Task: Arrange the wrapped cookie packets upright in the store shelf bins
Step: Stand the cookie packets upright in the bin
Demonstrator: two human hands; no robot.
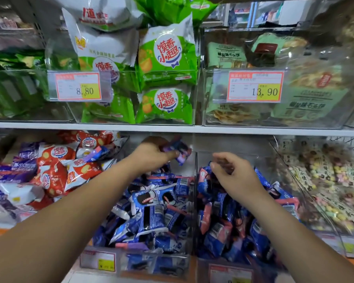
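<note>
Nearest, two price tags (97, 261) on the fronts of two clear bins set side by side on the lower shelf. Left bin (151, 265) and right bin (194, 201) both heaped with blue cookie packets (149, 217), lying flat or tilted in a jumble, too many to count. Two bare forearms reaching in over the heaps. Right grip (235, 174) above the back of the right bin, fingers curled and blurred at the tips; cannot tell whether pinching anything. Left grip (151, 155) a little farther in, over the back of the left bin, pinching one purple-and-blue packet (178, 151), tilted and clear of the heap. Off to the left, a pile of red packets (55, 170); off to the right, bags of pastel sweets (325, 180). Beyond, one white shelf board (172, 128). Above it, two more tags, the 8.80 tag (78, 86) in front of green packets (166, 58) and the 13.90 tag (254, 86) in front of pale green bags (307, 105).
</note>
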